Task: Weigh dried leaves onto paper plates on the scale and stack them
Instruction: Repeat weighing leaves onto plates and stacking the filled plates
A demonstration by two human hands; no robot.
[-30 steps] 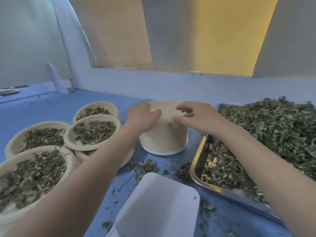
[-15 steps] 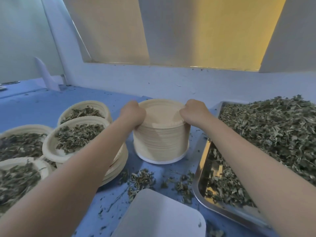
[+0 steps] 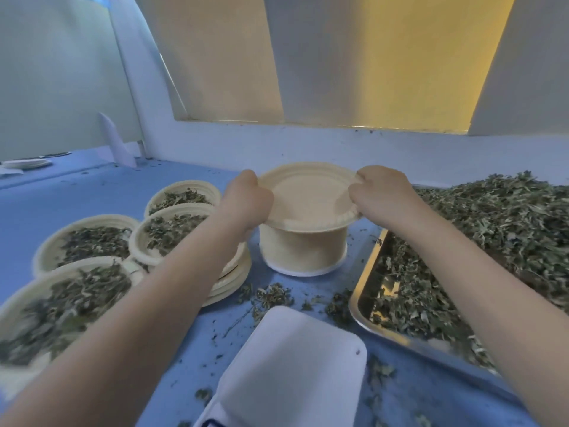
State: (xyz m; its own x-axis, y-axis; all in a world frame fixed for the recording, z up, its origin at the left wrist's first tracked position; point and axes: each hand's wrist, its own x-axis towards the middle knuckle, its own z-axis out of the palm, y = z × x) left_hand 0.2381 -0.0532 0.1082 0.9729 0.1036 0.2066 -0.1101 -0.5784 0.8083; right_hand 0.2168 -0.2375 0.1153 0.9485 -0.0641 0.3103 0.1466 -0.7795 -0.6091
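Plate (image 3: 308,197), empty and upside-down or flat, is being held by its rim just above the stack (image 3: 303,252) of spare plates at the back of the table (image 3: 77,195), apparently lifted free so one alone comes away. Left hand (image 3: 248,200) is pinching the left edge with curled fingers, and right hand (image 3: 380,192) is gripping the right edge the same way; a two-sided hold is probably keeping the thin paper level and stopping the next plate from clinging. Whether a second plate is sticking beneath is hard to tell from this angle. Scale (image 3: 295,365) is sitting nearest the person, its white platform bare, likely waiting for this plate. Tray (image 3: 363,291) on the right is holding a heap of leaves (image 3: 492,229), piled high at the far end and thin near its left corner. Filled plates (image 3: 172,229) are resting to the left, each carrying a portion of leaves, one sitting on a short pile of others. Crumbs (image 3: 271,295) are lying scattered on the table between scale and stack.
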